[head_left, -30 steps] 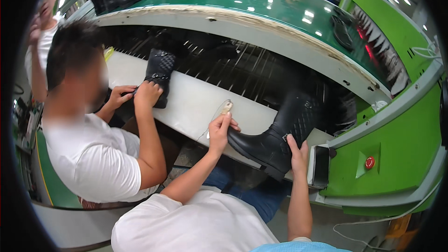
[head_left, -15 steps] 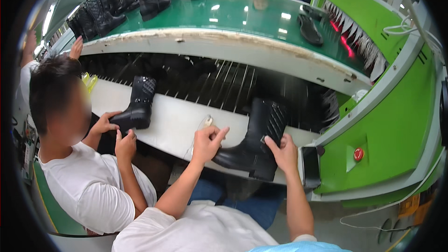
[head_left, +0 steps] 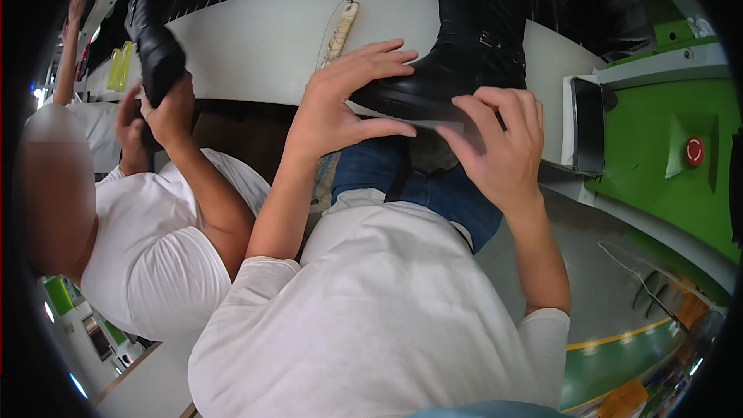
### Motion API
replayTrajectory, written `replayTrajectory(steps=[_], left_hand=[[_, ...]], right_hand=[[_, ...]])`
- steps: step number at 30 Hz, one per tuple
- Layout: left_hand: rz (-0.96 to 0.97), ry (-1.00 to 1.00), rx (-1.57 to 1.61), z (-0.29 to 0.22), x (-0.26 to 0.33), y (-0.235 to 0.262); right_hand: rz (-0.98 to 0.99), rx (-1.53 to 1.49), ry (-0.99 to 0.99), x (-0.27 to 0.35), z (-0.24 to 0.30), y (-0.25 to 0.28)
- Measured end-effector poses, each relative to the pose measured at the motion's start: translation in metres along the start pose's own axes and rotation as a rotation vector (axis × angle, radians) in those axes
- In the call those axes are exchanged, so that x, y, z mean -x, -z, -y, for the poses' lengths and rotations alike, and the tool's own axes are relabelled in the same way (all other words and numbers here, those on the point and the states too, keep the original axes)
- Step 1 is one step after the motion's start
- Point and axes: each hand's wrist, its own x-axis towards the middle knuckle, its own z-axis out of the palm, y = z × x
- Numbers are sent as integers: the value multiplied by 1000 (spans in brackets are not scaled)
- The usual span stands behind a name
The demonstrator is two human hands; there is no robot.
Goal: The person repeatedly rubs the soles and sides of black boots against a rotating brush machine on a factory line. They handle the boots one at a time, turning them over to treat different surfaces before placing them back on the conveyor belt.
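Note:
A black ankle-strapped boot (head_left: 484, 39) with a quilted shaft and small buckle stands on the white bench (head_left: 255, 39), its toe pointing left. My left hand (head_left: 344, 104) is open by the toe, fingers stretched out over it and thumb below. In front of the boot's heel side is my right hand (head_left: 499, 143), also open, with fingers and thumb apart. The two thumbs point toward each other with a gap between them. Whether any fingertip touches the leather I cannot tell.
A cream wrapped stick-like tool (head_left: 340, 31) lies behind my left hand. At left, a co-worker holds another black boot (head_left: 159, 42). A dark phone-like device (head_left: 587, 128) stands right of the boot, beside a green machine with a red button (head_left: 694, 152).
The view has tipped downward. My right hand has let go of the boot's shaft and moved down in front of it. My left hand's curled fingers have opened out. The co-worker's boot is lifted.

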Motion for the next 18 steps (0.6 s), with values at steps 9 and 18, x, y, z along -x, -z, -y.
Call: replayTrajectory(steps=[9,18], left_hand=[[58,-39,-105,-10,-28,-28],[40,-15,-67,-8,-34,-32]], right_hand=[[75,-87,39,-17,-20,0],[291,-404,-316,-41,-33,4]])
